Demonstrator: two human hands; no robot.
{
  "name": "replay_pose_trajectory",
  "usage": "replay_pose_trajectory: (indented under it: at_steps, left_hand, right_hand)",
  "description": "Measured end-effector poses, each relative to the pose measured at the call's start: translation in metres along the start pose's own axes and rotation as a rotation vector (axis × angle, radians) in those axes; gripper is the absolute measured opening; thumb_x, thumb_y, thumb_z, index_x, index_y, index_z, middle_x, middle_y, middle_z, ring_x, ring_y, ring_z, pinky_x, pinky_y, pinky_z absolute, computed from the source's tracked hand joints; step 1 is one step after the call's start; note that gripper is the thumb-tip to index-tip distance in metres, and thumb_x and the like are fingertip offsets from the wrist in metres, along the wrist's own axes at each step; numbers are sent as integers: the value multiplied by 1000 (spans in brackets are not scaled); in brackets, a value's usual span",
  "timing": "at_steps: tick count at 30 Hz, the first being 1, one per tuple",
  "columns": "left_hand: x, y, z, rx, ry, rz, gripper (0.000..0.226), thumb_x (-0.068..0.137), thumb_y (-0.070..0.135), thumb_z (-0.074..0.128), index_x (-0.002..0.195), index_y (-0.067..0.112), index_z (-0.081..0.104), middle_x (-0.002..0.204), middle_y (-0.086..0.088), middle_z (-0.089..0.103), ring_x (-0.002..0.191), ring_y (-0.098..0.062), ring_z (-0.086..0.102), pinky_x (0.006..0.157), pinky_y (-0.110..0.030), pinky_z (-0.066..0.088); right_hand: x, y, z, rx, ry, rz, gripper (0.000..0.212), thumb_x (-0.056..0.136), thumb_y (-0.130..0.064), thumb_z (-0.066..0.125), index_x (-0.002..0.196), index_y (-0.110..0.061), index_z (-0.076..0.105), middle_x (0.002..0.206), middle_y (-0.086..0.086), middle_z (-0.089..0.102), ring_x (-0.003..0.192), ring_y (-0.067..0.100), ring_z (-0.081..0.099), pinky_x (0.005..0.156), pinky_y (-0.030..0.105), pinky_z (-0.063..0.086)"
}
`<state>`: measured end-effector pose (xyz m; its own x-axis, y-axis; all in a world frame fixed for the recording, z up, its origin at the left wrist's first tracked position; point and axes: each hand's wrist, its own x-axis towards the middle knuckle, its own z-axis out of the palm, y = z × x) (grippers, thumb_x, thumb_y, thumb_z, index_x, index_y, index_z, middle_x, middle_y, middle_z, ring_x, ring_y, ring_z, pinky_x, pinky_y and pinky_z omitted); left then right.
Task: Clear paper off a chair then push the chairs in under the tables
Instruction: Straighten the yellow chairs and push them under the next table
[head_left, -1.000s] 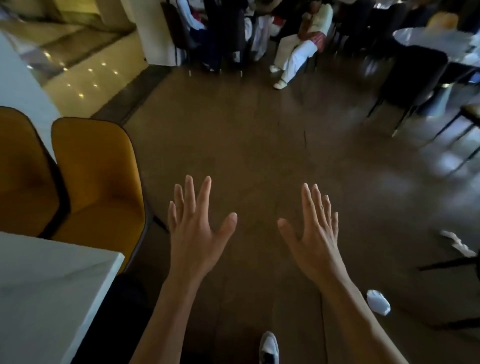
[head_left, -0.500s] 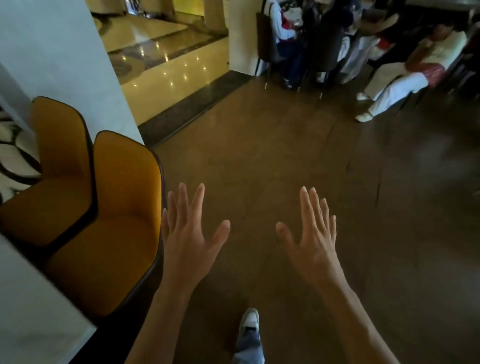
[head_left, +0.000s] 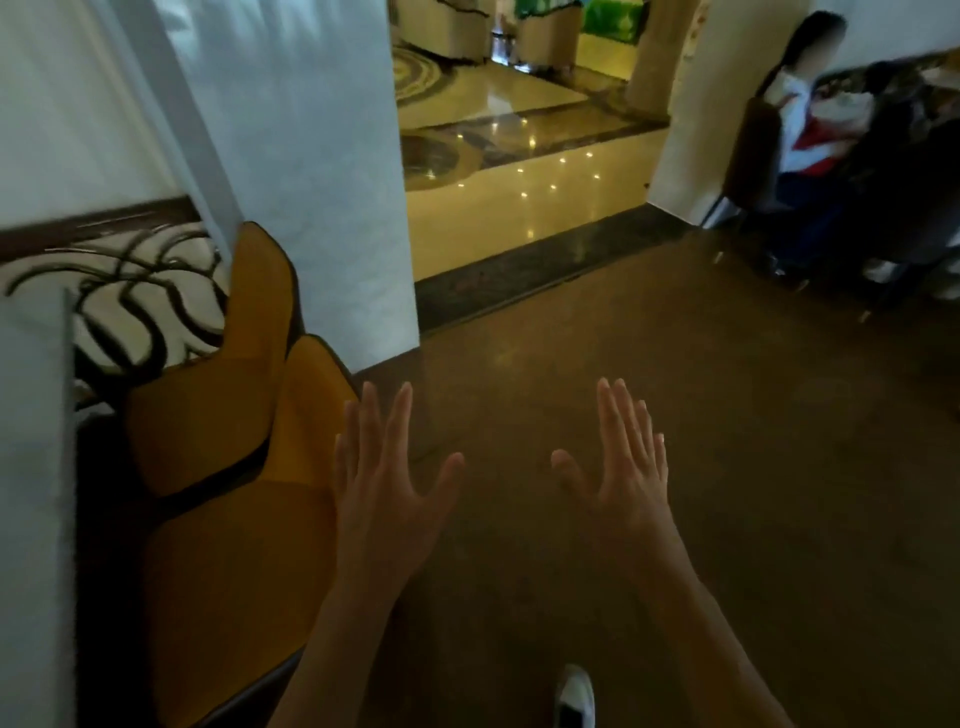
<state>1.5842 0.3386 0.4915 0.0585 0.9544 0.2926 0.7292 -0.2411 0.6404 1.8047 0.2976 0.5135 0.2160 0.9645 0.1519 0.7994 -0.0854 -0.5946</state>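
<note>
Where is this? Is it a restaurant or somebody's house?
Probably a restaurant or a hotel dining hall, not a house. Two matching yellow chairs stand beside a white table, a person sits on a dark chair farther off, and a shiny marble floor like a lobby's lies beyond.

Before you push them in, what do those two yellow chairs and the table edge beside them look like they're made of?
The near chair and far chair look upholstered in smooth mustard leatherette or similar, with dark piping along the edges; motion blur leaves the exact fabric open. The table edge looks like a white, hard slab, possibly stone or laminate. Both the left hand and right hand are open and empty.
</note>
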Motion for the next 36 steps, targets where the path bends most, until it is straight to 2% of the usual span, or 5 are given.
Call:
replay_pose_trajectory:
  at_steps: [9, 16, 22, 26, 36]
  left_hand:
    - [146, -3, 73, 100, 228, -237, 85, 84, 77, 36, 157, 44, 7, 168, 5, -2, 153, -15, -9, 122, -50, 11]
    - [246, -21, 95, 157, 326, -336, 79, 84, 77, 34, 150, 55, -4, 168, 7, -5, 154, -14, -10, 121, -43, 3]
    - [335, -78, 106, 192, 401, -457, 85, 84, 76, 35, 157, 43, 5, 169, 3, -2, 154, -19, -7, 122, -50, 9]
    - [382, -110, 92, 198, 470, -519, 85, 84, 76, 34, 156, 44, 1, 167, 6, -6, 154, -17, -10, 122, -49, 7]
    - [382, -146, 33, 441, 767, -921, 83, 90, 77, 30, 157, 42, -3, 167, 8, -13, 151, -8, -20, 120, -36, -6]
  right_hand:
    - [231, 35, 36, 3, -185, -268, 87, 70, -91, 5, 141, -50, -25, 158, -13, -24, 148, 17, -21, 120, 47, -9]
    - [369, 11, 74, 54, -265, -420, 86, 78, -80, 17, 148, -39, -10, 159, -10, -14, 150, 19, -12, 118, 42, -9]
    - [482, -24, 149, 5, -397, -544, 83, 76, -76, 16, 143, -42, -20, 155, -13, -24, 147, 17, -21, 119, 45, -9]
    - [533, -66, 186, 45, -468, -648, 91, 74, -88, 10, 147, -40, -15, 158, -11, -20, 149, 18, -19, 115, 39, -15]
    - [556, -205, 274, 245, -806, -1081, 77, 89, -74, 22, 151, -44, -13, 165, -11, -13, 151, 14, -14, 121, 44, -6]
